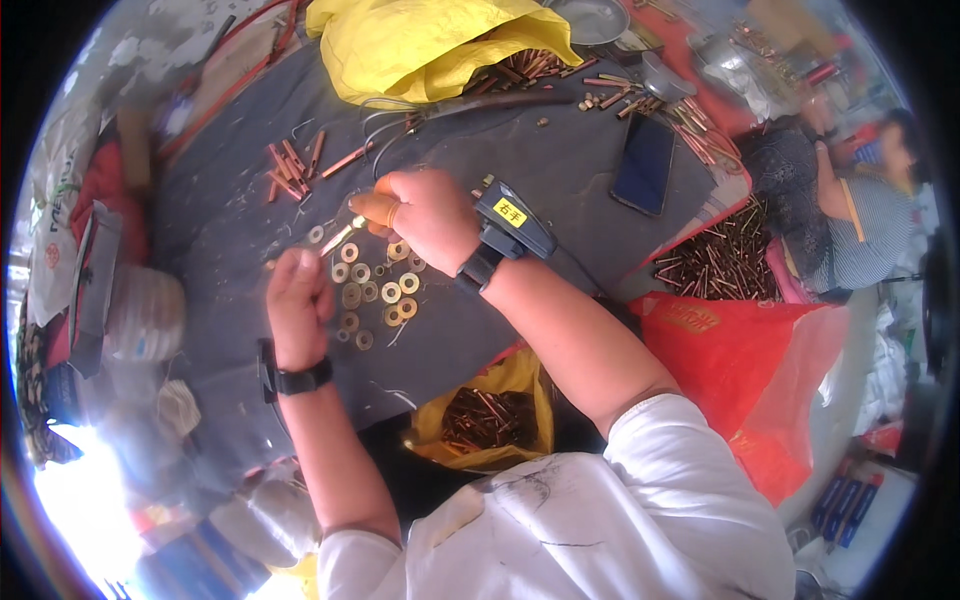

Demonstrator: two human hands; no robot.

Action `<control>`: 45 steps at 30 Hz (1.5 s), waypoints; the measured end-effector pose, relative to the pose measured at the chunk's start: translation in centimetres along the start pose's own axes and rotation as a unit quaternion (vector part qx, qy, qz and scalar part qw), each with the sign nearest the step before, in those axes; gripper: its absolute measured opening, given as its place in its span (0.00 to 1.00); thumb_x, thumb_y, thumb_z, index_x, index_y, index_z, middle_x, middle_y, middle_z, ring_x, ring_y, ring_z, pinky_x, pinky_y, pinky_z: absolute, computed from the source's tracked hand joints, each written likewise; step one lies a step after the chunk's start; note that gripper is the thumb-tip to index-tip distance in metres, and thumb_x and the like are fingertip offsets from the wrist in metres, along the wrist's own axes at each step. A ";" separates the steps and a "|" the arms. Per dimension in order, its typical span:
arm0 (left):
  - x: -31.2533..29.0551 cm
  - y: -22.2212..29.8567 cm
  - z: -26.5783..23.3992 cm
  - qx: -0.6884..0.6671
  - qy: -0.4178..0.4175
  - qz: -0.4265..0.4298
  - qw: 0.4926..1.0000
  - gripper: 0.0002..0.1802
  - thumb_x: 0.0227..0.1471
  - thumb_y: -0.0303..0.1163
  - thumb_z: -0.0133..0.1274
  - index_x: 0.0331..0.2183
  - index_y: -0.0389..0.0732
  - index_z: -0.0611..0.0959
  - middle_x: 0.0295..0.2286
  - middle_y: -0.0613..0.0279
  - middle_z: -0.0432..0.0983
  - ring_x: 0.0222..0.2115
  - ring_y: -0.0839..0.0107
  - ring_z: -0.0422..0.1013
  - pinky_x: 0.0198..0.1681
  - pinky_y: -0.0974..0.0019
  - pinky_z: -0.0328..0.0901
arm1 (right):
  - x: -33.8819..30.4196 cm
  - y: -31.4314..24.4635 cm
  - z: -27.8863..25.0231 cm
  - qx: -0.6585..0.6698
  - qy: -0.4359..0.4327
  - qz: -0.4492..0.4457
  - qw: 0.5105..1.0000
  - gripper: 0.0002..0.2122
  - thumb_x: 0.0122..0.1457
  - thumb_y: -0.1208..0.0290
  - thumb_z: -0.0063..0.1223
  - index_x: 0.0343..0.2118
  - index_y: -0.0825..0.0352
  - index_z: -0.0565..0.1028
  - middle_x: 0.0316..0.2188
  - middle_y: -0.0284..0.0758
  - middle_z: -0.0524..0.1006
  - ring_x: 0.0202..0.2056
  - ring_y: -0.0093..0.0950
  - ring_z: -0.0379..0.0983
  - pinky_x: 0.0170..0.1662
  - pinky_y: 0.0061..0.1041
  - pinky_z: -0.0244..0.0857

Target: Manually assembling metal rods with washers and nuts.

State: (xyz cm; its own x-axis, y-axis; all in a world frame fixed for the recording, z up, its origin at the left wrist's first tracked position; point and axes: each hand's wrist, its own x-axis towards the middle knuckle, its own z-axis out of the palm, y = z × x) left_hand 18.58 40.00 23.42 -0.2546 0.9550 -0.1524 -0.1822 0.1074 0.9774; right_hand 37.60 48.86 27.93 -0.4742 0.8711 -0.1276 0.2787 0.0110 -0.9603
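My right hand [428,212], with orange covers on its fingertips, pinches the upper end of a slim, shiny metal rod [343,236]. The rod slants down toward my left hand [298,295], whose curled fingers close at its lower end. Their exact grip is hard to make out. Just below and right of the rod lie several brass-coloured flat washers [391,292], spread loosely on the dark cloth. Beyond my hands, to the left, sits a small group of copper-coloured rods [288,172].
A yellow bag [430,45] spills many rods at the far side. A black phone [643,165] lies at right, near a heap of rods [722,255]. A yellow-lined container of rods [490,418] and a red bag [725,350] are close to me. Another person [870,225] sits at right.
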 end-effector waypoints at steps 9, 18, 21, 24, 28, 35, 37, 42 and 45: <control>-0.2 0.0 -0.4 -0.019 -0.011 -0.010 1.000 0.10 0.60 0.37 0.46 0.29 0.42 0.72 0.18 0.76 0.57 0.15 0.85 0.52 0.16 0.78 0.46 | 1.3 3.1 1.0 0.034 0.067 -0.220 0.973 0.13 0.50 0.61 0.61 0.27 0.67 0.79 0.22 0.37 0.76 0.25 0.31 0.75 0.29 0.28 0.65; -0.5 0.3 -0.4 -0.022 -0.013 -0.014 1.000 0.11 0.60 0.38 0.47 0.28 0.42 0.72 0.18 0.75 0.59 0.15 0.84 0.54 0.16 0.78 0.48 | 1.2 2.9 0.7 0.084 -0.044 -0.113 0.989 0.09 0.51 0.73 0.59 0.36 0.68 0.77 0.29 0.35 0.79 0.30 0.19 0.73 0.34 0.21 0.66; -0.4 0.0 -0.5 -0.038 -0.017 -0.013 0.999 0.12 0.60 0.38 0.48 0.27 0.42 0.72 0.18 0.74 0.59 0.14 0.84 0.54 0.16 0.78 0.48 | 1.2 3.2 1.5 0.172 0.004 -0.131 0.976 0.08 0.54 0.71 0.58 0.35 0.68 0.78 0.27 0.34 0.79 0.29 0.19 0.72 0.34 0.21 0.65; -0.8 0.6 -0.8 -0.026 -0.008 -0.016 0.999 0.12 0.60 0.38 0.47 0.27 0.42 0.72 0.18 0.74 0.60 0.15 0.84 0.54 0.17 0.78 0.48 | 1.1 2.1 0.6 -0.002 -0.033 -0.076 0.997 0.10 0.53 0.70 0.59 0.36 0.68 0.77 0.30 0.34 0.79 0.33 0.21 0.74 0.37 0.21 0.66; -0.5 0.5 -0.3 -0.037 -0.007 -0.024 0.999 0.12 0.60 0.38 0.47 0.27 0.42 0.72 0.18 0.74 0.60 0.15 0.84 0.55 0.18 0.78 0.48 | 0.9 2.6 0.6 0.059 -0.023 -0.192 0.979 0.11 0.51 0.71 0.61 0.38 0.68 0.76 0.39 0.35 0.77 0.40 0.23 0.74 0.43 0.22 0.67; -0.3 0.8 -0.1 -0.042 -0.024 -0.029 0.998 0.12 0.59 0.39 0.49 0.27 0.43 0.73 0.17 0.75 0.60 0.15 0.84 0.55 0.17 0.78 0.48 | 1.1 2.4 0.4 0.084 -0.034 -0.113 0.989 0.12 0.52 0.74 0.59 0.40 0.69 0.75 0.39 0.34 0.78 0.41 0.23 0.74 0.46 0.21 0.65; -0.6 1.0 -0.5 -0.032 -0.011 -0.024 0.999 0.12 0.59 0.38 0.49 0.27 0.42 0.74 0.17 0.75 0.60 0.15 0.83 0.56 0.17 0.78 0.49 | 1.5 1.9 0.7 0.057 -0.058 -0.051 0.995 0.14 0.51 0.76 0.60 0.41 0.69 0.75 0.42 0.37 0.77 0.44 0.24 0.72 0.49 0.22 0.63; -1.0 0.8 -0.6 -0.030 0.031 -0.054 0.998 0.10 0.56 0.37 0.51 0.28 0.42 0.76 0.20 0.74 0.65 0.17 0.84 0.59 0.18 0.78 0.53 | 1.3 2.6 1.1 0.074 -0.072 -0.158 0.982 0.11 0.52 0.78 0.55 0.40 0.70 0.76 0.42 0.38 0.77 0.44 0.23 0.72 0.49 0.22 0.63; -0.1 -1.3 0.3 -0.025 -0.009 0.013 1.000 0.12 0.55 0.37 0.53 0.27 0.40 0.75 0.17 0.73 0.64 0.15 0.83 0.60 0.15 0.76 0.55 | 1.0 3.9 0.1 0.060 -0.046 -0.104 0.992 0.13 0.55 0.76 0.53 0.44 0.70 0.74 0.51 0.39 0.71 0.50 0.27 0.69 0.52 0.24 0.61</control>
State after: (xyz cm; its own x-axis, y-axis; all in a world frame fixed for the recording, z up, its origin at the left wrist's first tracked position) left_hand 19.10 39.87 22.22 -0.2433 0.9620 -0.1237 -0.2230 0.0686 0.9724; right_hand 38.10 49.72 24.02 -0.5868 0.8076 0.0586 0.0683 0.1214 -0.9902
